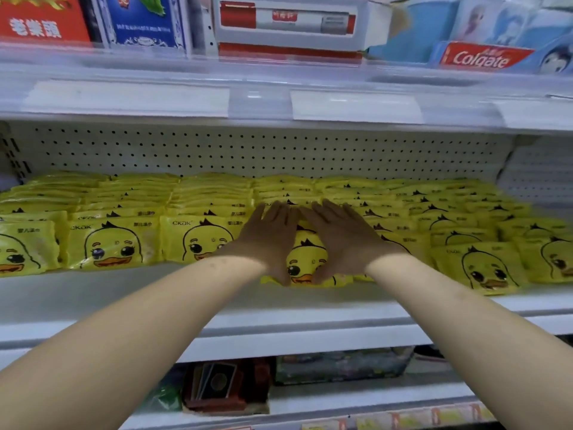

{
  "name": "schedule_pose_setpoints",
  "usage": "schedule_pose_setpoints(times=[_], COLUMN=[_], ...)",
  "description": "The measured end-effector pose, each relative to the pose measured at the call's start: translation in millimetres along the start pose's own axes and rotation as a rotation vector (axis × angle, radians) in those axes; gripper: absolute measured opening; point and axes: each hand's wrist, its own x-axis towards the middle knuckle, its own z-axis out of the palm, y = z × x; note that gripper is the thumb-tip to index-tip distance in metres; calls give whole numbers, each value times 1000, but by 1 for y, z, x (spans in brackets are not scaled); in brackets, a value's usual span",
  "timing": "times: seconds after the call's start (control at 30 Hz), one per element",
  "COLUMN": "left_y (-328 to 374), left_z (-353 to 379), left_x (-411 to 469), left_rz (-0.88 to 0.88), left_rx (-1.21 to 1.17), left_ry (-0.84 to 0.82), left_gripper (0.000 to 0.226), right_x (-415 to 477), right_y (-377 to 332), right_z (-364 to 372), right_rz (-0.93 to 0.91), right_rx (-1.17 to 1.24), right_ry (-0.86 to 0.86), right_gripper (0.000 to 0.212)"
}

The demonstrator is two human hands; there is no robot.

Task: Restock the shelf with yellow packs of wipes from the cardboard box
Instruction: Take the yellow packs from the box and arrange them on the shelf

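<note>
Both grips were spread flat: the left hand [273, 240] and right hand [341, 240] pressed straight fingers against a yellow pack of wipes [305, 259] at the front of the shelf [155, 293], thumbs near its lower edge. It would be best pushed back evenly, kept upright and flush with the neighbouring packs [111, 243]. The cardboard box was out of view.

A shop aisle, white metal shelf [217, 293] with pegboard back, clear price-label strips [130, 99], rows of yellow duck-printed wipe packs [111, 240], red Colgate toothpaste box [483, 57] above
</note>
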Motion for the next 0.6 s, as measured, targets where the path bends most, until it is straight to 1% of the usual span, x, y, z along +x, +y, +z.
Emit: schedule_pose_setpoints(times=[0.07, 0.17, 0.27, 0.37, 0.47, 0.6], left_y=[0, 2, 2, 0, -3, -7], left_z=[2, 6, 6, 3, 5, 6], left_x=[9, 19, 21, 23, 31, 38], left_rz=[-64, -141, -139, -113, -123, -117], left_rx=[31, 71, 51, -9, -22, -35], left_ry=[29, 46, 4, -15, 10, -11], left_gripper=[133, 131, 142, 155, 157, 156], right_x=[13, 24, 22, 19, 27, 37], right_y=[2, 4, 11, 23, 26, 27], right_z=[2, 4, 6, 5, 4, 3], right_rz=[9, 30, 12, 48, 86, 57], right_rx=[-47, -89, -17, 11, 5, -33], right_ry=[85, 133, 89, 15, -25, -27], right_gripper=[134, 132, 137, 144, 149, 151])
